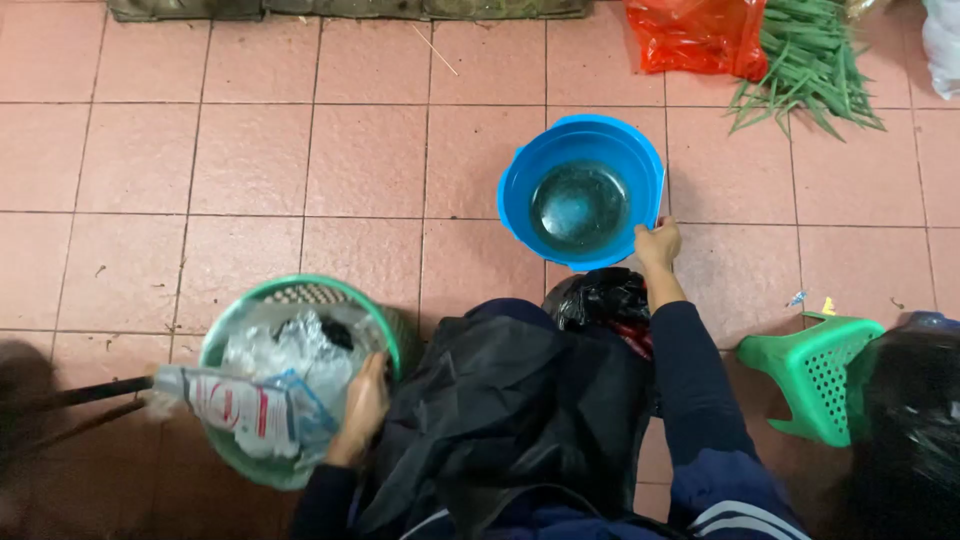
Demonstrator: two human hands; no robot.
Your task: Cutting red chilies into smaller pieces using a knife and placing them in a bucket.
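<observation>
From my remote seat: the right hand (657,243) grips the rim of a blue basin (540,165) holding water, steadying it on the tiled floor (250,150), while the left hand (362,408) clasps a green basket (395,335) lined with plastic, bottle (235,402) lying across.

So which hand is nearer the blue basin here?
Right. The right hand grips the near rim of the blue basin, which holds water. The left hand is far off, on the green basket of plastic waste.
</observation>
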